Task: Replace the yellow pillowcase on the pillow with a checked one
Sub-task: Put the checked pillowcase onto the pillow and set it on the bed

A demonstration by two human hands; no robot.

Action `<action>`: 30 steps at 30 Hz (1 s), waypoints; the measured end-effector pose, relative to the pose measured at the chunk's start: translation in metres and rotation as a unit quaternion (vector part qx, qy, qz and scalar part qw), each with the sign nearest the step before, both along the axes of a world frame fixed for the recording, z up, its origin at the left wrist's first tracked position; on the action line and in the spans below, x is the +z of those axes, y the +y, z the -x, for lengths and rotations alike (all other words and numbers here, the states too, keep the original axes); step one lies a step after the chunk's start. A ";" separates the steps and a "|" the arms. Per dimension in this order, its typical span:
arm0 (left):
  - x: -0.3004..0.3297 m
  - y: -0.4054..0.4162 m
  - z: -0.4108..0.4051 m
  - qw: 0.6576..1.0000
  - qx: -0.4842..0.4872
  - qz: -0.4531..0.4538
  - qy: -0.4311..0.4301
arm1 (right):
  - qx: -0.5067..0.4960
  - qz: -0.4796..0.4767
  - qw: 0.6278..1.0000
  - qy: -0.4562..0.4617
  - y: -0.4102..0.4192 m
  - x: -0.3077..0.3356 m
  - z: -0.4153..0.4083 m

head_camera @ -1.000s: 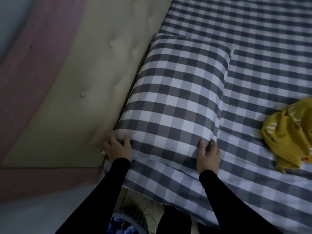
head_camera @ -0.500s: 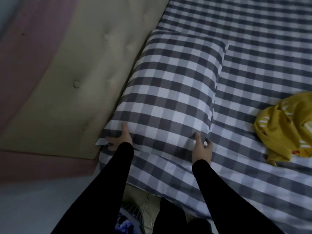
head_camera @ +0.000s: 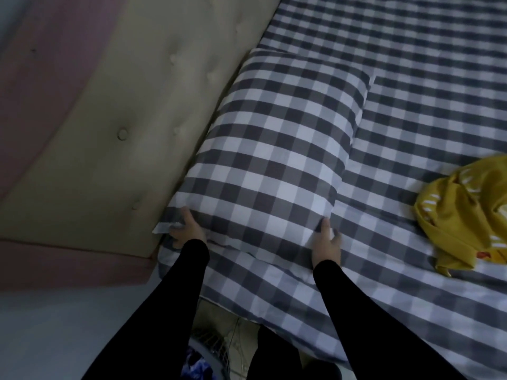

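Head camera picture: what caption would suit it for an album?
Both hands, left and right, set the checked pillow against the headboard; yellow pillowcase lies aside.

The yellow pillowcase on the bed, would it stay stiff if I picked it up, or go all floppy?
Probably floppy: the yellow pillowcase lies crumpled in soft folds on the checked sheet, holding no shape. It looks thin and empty, so likely light. It should not roll or break, though it might slide off a loose hold.
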State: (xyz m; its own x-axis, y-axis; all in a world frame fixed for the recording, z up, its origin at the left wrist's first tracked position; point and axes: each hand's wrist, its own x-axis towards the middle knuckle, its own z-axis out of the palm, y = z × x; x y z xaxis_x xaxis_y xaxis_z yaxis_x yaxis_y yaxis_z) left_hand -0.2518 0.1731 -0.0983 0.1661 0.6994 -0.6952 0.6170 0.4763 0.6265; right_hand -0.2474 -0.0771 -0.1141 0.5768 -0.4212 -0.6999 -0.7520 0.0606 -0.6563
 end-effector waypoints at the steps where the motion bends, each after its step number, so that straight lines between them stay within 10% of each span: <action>1: 0.003 0.002 0.000 0.997 -0.037 -0.065 0.032 | 0.019 0.071 0.997 -0.039 0.003 0.006 -0.002; 7: -0.007 0.025 -0.007 0.974 -0.107 -0.176 0.092 | 0.138 0.202 0.965 -0.093 0.040 0.016 -0.019; 18: -0.036 0.060 -0.028 0.983 -0.030 0.123 -0.134 | 0.086 0.176 0.974 -0.115 0.040 -0.007 -0.015; 24: 0.005 0.040 -0.040 0.975 -0.140 -0.084 0.148 | 0.106 0.196 0.970 -0.097 0.041 0.001 -0.018; 30: 0.012 -0.001 -0.023 0.828 -0.394 -0.398 0.030 | 0.190 0.293 0.925 -0.148 0.036 0.016 -0.024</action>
